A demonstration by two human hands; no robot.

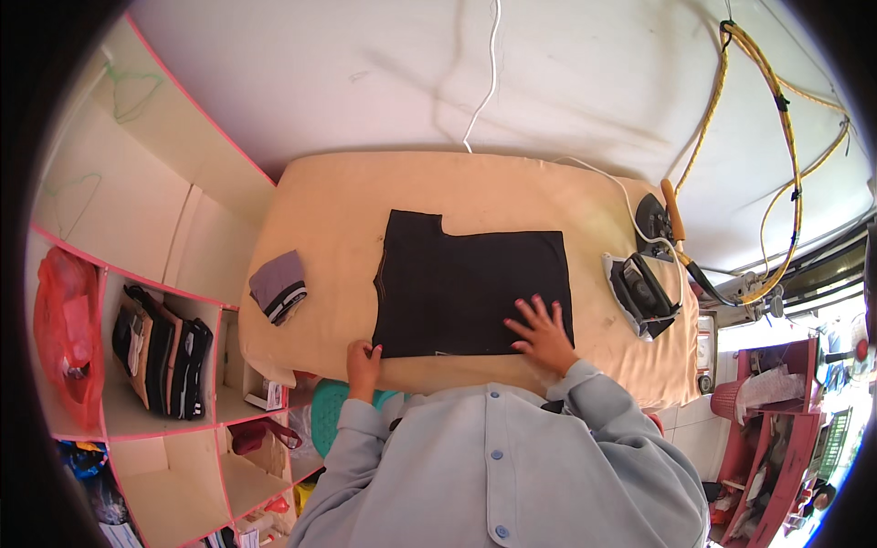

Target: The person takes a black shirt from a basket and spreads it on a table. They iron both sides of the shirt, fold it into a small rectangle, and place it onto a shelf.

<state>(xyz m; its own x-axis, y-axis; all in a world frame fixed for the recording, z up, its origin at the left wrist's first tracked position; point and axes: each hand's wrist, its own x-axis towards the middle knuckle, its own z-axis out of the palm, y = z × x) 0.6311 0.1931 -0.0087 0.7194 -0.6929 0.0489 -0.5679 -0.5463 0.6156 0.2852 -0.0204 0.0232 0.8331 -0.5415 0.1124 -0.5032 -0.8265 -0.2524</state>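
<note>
A dark T-shirt, folded lengthwise point(473, 288), lies flat on a padded ironing table with a peach cloth cover point(342, 185). My left hand point(364, 366) pinches the shirt's near left corner between thumb and finger. My right hand point(545, 334) rests with spread fingers on the cloth near its lower right corner. A small folded bundle of grey-purple and black cloth point(277, 286) sits at the table's left. On the right, an electric iron point(646, 284) rests on a cloth pad, and beyond it stands a second, black iron point(652, 222) with an orange-brown handle.
White shelves with pink edges point(164, 428) stand at the left, holding folded clothes point(164, 353) and a red plastic bag point(67, 335). A yellow hose point(788, 137) hangs at the right, and a white cord runs to the iron. A teal stool point(329, 418) is under the table edge.
</note>
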